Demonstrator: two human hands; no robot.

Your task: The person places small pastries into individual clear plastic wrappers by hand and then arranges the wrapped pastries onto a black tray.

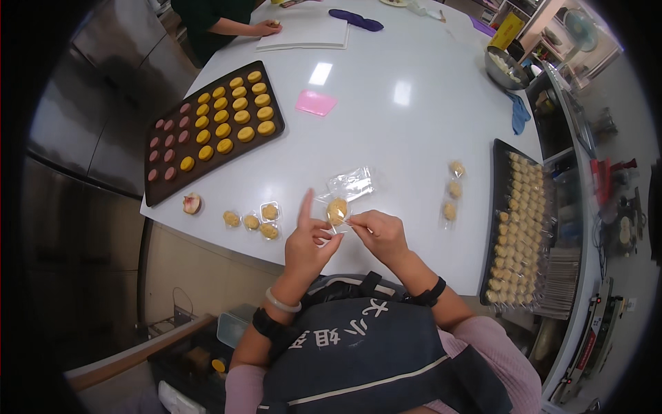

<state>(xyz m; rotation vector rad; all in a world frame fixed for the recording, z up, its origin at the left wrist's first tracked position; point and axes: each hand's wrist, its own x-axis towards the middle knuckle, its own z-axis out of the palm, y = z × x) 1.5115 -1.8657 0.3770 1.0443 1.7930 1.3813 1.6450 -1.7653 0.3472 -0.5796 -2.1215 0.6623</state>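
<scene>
Between both hands, near the front edge of the white table: a golden, crumbly-looking pastry inside a clear wrapper. Slightly oval, with its long axis running roughly front to back; loose end of the film toward the body. Whether lifted or resting, hard to tell. On the right hand, thumb and forefinger closed together, pinching the film's near-right edge. On the left hand, forefinger stretched straight away from the body, thumb and curled fingers at the film's near-left side; actual grip there impossible to tell. Just beyond, flat clear sleeves.
</scene>
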